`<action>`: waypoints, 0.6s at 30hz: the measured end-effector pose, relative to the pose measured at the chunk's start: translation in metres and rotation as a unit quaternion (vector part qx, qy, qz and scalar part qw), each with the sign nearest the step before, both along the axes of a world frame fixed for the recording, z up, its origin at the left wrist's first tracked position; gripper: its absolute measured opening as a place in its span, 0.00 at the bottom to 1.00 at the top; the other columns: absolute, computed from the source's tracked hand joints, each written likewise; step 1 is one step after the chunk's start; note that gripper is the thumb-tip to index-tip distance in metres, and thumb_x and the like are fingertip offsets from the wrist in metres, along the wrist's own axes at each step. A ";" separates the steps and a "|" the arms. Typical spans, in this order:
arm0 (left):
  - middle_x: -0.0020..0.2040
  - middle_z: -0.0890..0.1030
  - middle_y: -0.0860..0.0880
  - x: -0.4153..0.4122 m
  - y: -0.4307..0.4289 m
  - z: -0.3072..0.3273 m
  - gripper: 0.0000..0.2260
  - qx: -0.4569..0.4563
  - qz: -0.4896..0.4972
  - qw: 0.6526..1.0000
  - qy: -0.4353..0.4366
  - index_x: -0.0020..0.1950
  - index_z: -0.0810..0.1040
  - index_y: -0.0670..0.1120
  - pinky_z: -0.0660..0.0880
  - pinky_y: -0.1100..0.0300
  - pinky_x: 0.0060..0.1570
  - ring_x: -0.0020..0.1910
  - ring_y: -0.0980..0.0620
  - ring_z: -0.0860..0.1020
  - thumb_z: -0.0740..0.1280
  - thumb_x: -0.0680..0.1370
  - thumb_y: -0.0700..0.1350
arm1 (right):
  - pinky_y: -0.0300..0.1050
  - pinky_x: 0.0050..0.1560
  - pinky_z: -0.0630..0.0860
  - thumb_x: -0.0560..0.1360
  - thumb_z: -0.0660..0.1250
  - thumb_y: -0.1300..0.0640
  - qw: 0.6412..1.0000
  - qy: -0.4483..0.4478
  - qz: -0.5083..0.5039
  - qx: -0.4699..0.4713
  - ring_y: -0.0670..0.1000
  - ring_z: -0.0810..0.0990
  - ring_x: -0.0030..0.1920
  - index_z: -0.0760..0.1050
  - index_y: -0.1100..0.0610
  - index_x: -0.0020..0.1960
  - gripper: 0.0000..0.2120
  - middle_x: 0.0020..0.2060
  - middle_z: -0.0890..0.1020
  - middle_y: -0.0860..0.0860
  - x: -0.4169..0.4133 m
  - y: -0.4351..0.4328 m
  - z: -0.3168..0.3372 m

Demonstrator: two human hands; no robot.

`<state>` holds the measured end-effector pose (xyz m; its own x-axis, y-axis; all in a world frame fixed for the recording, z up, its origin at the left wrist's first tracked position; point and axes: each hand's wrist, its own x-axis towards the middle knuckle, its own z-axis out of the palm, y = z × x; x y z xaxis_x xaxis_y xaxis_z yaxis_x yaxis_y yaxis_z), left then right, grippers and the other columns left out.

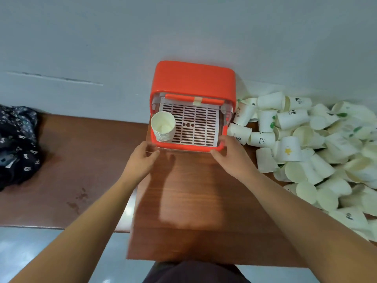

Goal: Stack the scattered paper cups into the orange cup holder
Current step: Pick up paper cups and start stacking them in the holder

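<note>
Both hands are at the near edge of the orange cup holder (191, 78), which stands on the wooden table (193, 201) against the wall. A nested stack of paper cups (163, 126) sits upright in the front-left corner of its white slotted tray (197, 127). My left hand (142, 158) is loose, its fingers only lightly curled and holding nothing, the tips just beside the front-left corner. My right hand (230, 156) lies against the front-right corner, thumb along the front rim. Whether it truly grips the rim or only rests there I cannot tell. Judgement: the step is squaring or steadying the holder before loading more. To do it well, press evenly from both corners and keep low so the stack does not tip, leaving the right side free for reaching the pile of loose paper cups (306, 150), which lies just beside the holder. The left fingertips are blurred, so contact is uncertain. The holder's clear inner walls and taped orange bar (193, 100) are hard to read. The pile runs off the right edge. A dark patterned cloth (16, 139) is cut off at the left.
</note>
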<state>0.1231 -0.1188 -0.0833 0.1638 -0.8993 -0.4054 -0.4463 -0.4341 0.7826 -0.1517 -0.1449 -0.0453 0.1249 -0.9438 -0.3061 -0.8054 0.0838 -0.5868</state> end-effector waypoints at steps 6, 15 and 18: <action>0.43 0.82 0.52 -0.102 0.000 -0.005 0.04 0.062 -0.176 0.981 -0.043 0.44 0.79 0.50 0.74 0.56 0.50 0.46 0.50 0.79 0.67 0.79 0.45 | 0.50 0.65 0.71 0.77 0.67 0.50 0.991 0.119 -0.051 -0.018 0.56 0.73 0.63 0.70 0.59 0.69 0.24 0.64 0.71 0.56 -0.124 0.020 -0.016; 0.53 0.80 0.50 -0.299 -0.047 -0.019 0.13 0.115 -0.167 0.979 -0.010 0.53 0.77 0.46 0.73 0.55 0.50 0.52 0.51 0.77 0.67 0.77 0.55 | 0.55 0.63 0.70 0.73 0.72 0.51 0.973 0.184 -0.075 -0.121 0.61 0.72 0.61 0.71 0.62 0.67 0.27 0.62 0.72 0.60 -0.241 0.005 -0.021; 0.57 0.79 0.45 -0.342 -0.052 -0.038 0.23 0.163 -0.147 0.976 -0.012 0.61 0.75 0.41 0.71 0.55 0.49 0.57 0.46 0.77 0.68 0.77 0.58 | 0.54 0.62 0.70 0.74 0.70 0.46 0.975 0.195 -0.087 -0.053 0.61 0.71 0.62 0.65 0.61 0.70 0.32 0.64 0.70 0.60 -0.257 0.000 -0.028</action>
